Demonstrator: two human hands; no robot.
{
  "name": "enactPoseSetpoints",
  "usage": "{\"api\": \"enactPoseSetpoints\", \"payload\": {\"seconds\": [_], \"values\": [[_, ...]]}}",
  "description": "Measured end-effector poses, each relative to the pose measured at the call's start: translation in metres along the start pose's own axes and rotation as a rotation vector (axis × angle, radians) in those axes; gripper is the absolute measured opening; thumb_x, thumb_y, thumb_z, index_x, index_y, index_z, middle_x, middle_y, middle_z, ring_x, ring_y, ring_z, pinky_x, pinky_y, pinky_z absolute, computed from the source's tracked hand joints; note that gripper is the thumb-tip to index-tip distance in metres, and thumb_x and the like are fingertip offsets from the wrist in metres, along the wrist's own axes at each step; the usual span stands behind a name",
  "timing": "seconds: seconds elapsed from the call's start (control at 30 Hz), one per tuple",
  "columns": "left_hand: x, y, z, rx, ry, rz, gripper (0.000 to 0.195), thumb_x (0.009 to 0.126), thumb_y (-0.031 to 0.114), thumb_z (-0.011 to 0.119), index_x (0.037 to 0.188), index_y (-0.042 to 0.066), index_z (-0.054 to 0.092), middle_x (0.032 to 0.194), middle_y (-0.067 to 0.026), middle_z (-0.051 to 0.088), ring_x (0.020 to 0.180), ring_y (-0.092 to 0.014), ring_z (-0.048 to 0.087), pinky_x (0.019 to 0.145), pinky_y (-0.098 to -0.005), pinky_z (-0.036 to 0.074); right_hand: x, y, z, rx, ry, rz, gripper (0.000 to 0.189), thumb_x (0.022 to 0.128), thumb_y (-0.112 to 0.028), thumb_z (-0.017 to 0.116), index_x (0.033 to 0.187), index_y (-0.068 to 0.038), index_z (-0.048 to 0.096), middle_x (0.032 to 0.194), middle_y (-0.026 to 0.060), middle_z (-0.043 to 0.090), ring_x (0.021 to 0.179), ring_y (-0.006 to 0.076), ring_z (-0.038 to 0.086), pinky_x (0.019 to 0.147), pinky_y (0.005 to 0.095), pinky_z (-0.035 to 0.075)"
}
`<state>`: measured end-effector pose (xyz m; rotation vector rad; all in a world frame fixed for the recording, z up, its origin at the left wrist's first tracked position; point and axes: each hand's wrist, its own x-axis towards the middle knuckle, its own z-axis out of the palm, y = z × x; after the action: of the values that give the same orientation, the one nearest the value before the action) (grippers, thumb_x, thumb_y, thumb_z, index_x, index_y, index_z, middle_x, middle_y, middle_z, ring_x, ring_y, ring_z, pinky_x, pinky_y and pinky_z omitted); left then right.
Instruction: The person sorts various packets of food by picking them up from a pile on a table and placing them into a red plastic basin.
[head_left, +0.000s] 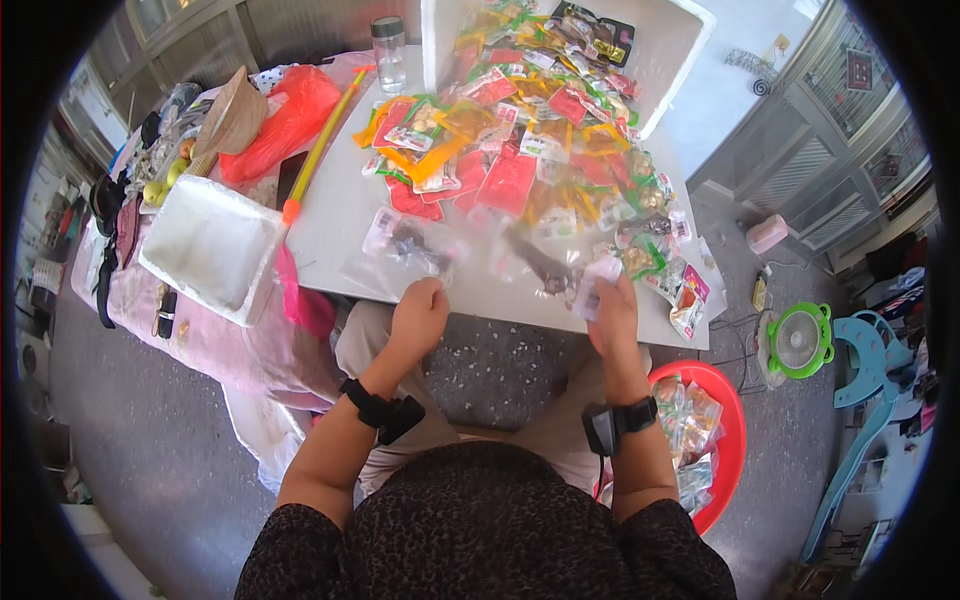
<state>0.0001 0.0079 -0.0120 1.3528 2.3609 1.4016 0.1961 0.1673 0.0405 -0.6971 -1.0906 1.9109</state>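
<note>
My right hand (615, 311) grips a small clear food packet with a pale printed part (598, 289) above the table's front edge. My left hand (420, 315) is at the same edge, fingers curled; whether it pinches the clear packet with dark contents (416, 247) just beyond it I cannot tell. Another clear packet with a long dark piece (544, 266) lies left of my right hand, partly blurred. Beyond both hands a heap of sealed food packets, red (508, 180), orange and green, spreads over the white table (337, 255).
A tipped white foam box (679, 67) stands behind the heap. At left are a foam tray (214, 247), a yellow stick (319, 150), a red plastic bag (289, 124) and a lidded bottle (389, 56). On the floor at right are a red tub (731, 450) holding packets and a green fan (799, 340).
</note>
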Motion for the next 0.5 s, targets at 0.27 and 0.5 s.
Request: {"api": "enactPoseSetpoints", "payload": {"seconds": [0.27, 0.5], "values": [[0.002, 0.013, 0.002, 0.087, -0.037, 0.001, 0.012, 0.074, 0.010, 0.047, 0.080, 0.001, 0.051, 0.079, -0.0181, 0.053, 0.075, -0.034, 0.051, 0.064, -0.0397, 0.041, -0.027, 0.042, 0.003, 0.172, 0.083, 0.259, 0.019, 0.080, -0.004, 0.037, 0.097, 0.000, 0.045, 0.086, 0.0112, 0.054, 0.072, 0.0221, 0.055, 0.061, 0.0355, 0.048], [0.003, 0.031, -0.004, 0.414, -0.172, 0.012, 0.011, 0.074, 0.015, 0.047, 0.078, 0.005, 0.051, 0.078, -0.0152, 0.052, 0.068, -0.033, 0.054, 0.060, -0.0424, 0.044, -0.008, 0.061, 0.012, 0.196, -0.067, 0.375, 0.019, 0.078, -0.003, 0.039, 0.096, -0.001, 0.044, 0.083, 0.0110, 0.053, 0.070, 0.0228, 0.055, 0.058, 0.0343, 0.048]]}}
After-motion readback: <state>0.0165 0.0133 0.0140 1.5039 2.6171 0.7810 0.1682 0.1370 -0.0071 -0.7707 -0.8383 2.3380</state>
